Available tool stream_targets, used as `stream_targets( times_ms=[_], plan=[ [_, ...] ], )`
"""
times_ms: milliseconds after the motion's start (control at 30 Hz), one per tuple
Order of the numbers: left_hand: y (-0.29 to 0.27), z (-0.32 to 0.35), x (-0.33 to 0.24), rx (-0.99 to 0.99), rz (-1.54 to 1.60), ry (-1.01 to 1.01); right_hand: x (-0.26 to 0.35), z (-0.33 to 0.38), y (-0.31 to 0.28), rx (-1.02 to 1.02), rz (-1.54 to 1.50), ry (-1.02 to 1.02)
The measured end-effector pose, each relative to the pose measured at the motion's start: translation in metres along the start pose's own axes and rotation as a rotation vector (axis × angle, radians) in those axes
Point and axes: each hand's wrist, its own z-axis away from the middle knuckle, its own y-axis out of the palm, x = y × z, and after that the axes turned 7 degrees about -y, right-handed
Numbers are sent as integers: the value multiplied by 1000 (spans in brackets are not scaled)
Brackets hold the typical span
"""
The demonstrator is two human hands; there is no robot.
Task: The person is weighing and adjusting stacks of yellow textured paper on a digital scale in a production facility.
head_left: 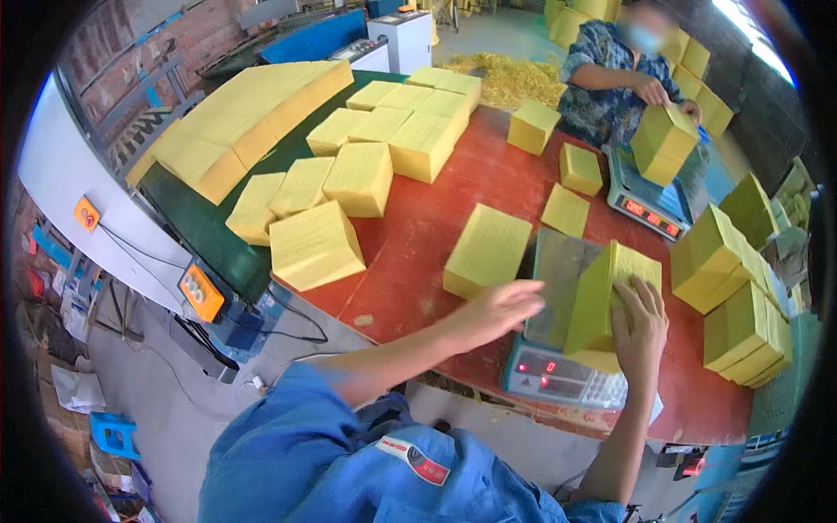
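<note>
My right hand (641, 315) grips the far-right side of a thick stack of yellow paper (595, 305), which is at the right part of a digital scale (551, 370). Whether the stack rests on the scale or is held just off it, I cannot tell. My left hand (504, 309) is empty, fingers stretched out, at the left edge of the scale's metal plate (558, 261). Just beyond that hand another yellow paper stack (488, 248) sits on the red table (405, 261). A thin yellow pile (565, 210) lies behind the scale.
Several yellow stacks stand at the left on the table and a green surface (305, 131), more at the right edge (745, 336). Across the table a co-worker (602, 83) handles a stack on a second scale (649, 209). An orange switch box (200, 290) hangs at the left.
</note>
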Motion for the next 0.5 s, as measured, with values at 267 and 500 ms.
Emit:
stream_targets(
  times_ms=[267,500],
  plan=[
    [-243,131,-50,-384,-1753,93,87,-37,-5,-288,47,25],
    [-300,131,-7,-457,-1640,93,212,-177,157,342,-649,-157]
  ],
)
